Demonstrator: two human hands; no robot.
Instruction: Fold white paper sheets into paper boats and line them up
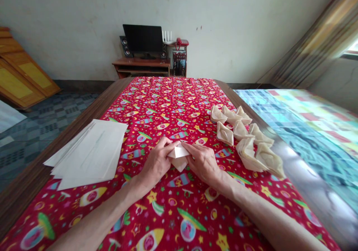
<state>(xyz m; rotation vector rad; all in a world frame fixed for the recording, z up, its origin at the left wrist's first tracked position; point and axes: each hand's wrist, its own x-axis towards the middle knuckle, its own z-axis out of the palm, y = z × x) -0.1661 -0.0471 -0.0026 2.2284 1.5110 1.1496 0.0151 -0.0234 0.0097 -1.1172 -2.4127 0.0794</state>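
On red cloth (169, 221): left hand (159, 156), right hand (203, 162) pinching folded paper (180, 152); sheets (112, 157): marks (94, 147) illegible.

No lettering, brand name or number can be read. On the stack of white sheets (92, 150) by the left edge of the table (103, 103), the top sheet bears a faint grey streak, too blurred to tell whether it is writing. The red tablecloth (156, 128) carries printed pictures, among them rockets and stars; any words among them are illegible. Beyond the table's far edge, any markings on the black monitor (143, 38) and the speaker (125, 46) at the computer desk's (144, 62) left end, or on the red telephone (182, 41) past its right end, are too small to make out.
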